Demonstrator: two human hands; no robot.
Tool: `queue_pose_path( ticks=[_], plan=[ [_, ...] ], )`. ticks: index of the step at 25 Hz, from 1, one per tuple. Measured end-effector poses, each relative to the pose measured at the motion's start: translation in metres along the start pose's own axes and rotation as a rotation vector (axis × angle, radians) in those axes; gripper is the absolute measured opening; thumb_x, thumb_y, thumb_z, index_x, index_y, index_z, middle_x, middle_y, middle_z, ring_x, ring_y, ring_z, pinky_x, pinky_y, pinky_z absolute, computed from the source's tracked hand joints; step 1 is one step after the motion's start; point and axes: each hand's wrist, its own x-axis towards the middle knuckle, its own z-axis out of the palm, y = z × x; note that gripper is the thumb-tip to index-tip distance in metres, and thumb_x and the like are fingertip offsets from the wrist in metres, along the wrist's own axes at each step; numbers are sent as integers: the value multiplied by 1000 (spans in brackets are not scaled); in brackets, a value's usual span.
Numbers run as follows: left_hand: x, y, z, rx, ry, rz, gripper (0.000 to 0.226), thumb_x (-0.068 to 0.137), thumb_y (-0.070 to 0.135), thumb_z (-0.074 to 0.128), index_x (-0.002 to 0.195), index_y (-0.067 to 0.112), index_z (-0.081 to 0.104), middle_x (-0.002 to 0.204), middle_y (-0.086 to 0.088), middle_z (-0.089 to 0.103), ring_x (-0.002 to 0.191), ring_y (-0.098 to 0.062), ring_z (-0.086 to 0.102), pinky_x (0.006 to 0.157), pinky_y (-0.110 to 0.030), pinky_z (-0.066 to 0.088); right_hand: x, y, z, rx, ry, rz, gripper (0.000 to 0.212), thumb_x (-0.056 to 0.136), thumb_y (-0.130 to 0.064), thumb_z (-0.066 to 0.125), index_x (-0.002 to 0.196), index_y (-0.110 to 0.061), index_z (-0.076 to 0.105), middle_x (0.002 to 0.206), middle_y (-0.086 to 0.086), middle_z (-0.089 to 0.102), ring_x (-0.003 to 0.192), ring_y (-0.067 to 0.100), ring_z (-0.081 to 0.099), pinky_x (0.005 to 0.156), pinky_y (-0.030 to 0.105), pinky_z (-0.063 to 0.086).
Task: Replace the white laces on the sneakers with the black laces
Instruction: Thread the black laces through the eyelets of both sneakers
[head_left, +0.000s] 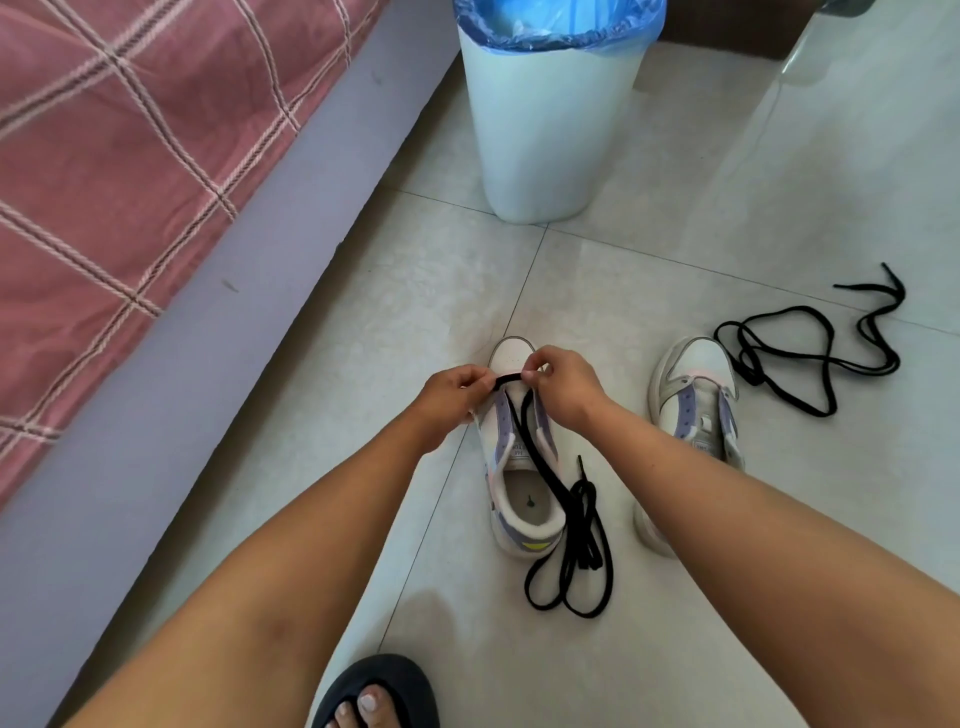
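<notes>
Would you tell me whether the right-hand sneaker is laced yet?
Unlaced: the right-hand sneaker shows bare eyelets; the spare black lace lies loose beside it.

Bin: a tall white plastic waste bin (545, 130) stood ahead of me on the floor, lined with a blue plastic bag (558, 23) folded over its rim.
Bed: a pink checked bedspread (130, 145) lay on my left, above a plain lilac-grey bed side (208, 332).
Floor: pale glossy square tiles (701, 249) with thin dark joints.
Foot: my toes sat in a black rubber slipper (384, 680) at the bottom edge.
</notes>
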Motion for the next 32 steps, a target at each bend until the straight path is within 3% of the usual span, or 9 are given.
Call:
queue_pose_path(
  ticks=[4, 8, 11, 15, 19, 21, 23, 27, 32],
  plan=[
    [-6, -9, 12, 116, 238, 166, 11, 92, 24, 57, 86, 16, 60, 79, 8, 60, 73, -6, 55, 67, -19, 45, -11, 5, 7, -21, 82, -66, 9, 92, -15, 54, 97, -17, 47, 95, 6, 47, 80, 23, 49, 68, 30, 38],
    [-8, -12, 24, 65, 379, 37, 21, 90, 29, 61, 88, 9, 66, 78, 4, 64, 72, -10, 58, 61, -18, 41, -26, 11, 16, -179, 85, -196, 11, 89, -13, 57, 98, -8, 62, 101, 6, 41, 100, 27, 46, 83, 32, 44],
    [-11, -12, 34, 36, 432, -10, 22, 91, 27, 58, 88, 7, 68, 80, -2, 67, 73, -13, 59, 61, -21, 42, -28, 8, 23, -180, 123, -152, 16, 90, -11, 53, 97, -7, 67, 100, 2, 36, 105, 27, 42, 84, 35, 46],
    [-12, 0, 39, 238, 497, 10, 16, 87, 19, 56, 76, 13, 66, 70, 4, 62, 65, -12, 56, 53, -21, 39, -24, -2, 30, -70, 160, -5, 21, 93, -13, 51, 97, -9, 71, 111, 7, 40, 109, 26, 37, 91, 36, 43],
    [-5, 7, 40, 271, 454, -65, 24, 84, 13, 54, 60, 12, 58, 58, 1, 53, 64, -21, 50, 62, -27, 39, -27, -2, 36, -102, 185, -12, 23, 94, -13, 47, 90, -10, 69, 111, 8, 39, 109, 29, 35, 90, 40, 42],
    [-3, 2, 34, 122, 369, -49, 16, 89, 11, 54, 75, 10, 63, 71, -1, 59, 73, -19, 54, 71, -29, 43, -25, -1, 36, -73, 158, 42, 18, 94, -16, 47, 86, -17, 63, 107, 2, 34, 107, 29, 37, 86, 37, 39],
    [-5, -5, 25, 10, 267, 5, 13, 93, 13, 53, 96, 9, 65, 88, -2, 63, 82, -14, 57, 72, -21, 45, -18, -1, 34, -5, 119, 171, 14, 94, -21, 49, 101, -20, 61, 108, -2, 30, 101, 26, 38, 81, 29, 31],
    [-1, -14, 15, -36, 185, 41, 11, 95, 14, 52, 98, 13, 63, 93, -2, 63, 86, -15, 57, 78, -26, 48, -1, -9, 25, 111, -11, 358, 29, 93, -24, 57, 121, -15, 58, 130, 2, 27, 73, 7, 33, 82, 21, 29],
    [3, -9, 10, 46, 215, 66, 7, 93, 16, 56, 91, 17, 62, 88, 3, 63, 85, -13, 58, 78, -25, 48, 1, -14, 21, -69, -45, 272, 21, 93, -26, 56, 108, -16, 67, 133, 5, 26, 120, 23, 29, 93, 27, 34]
  ],
)
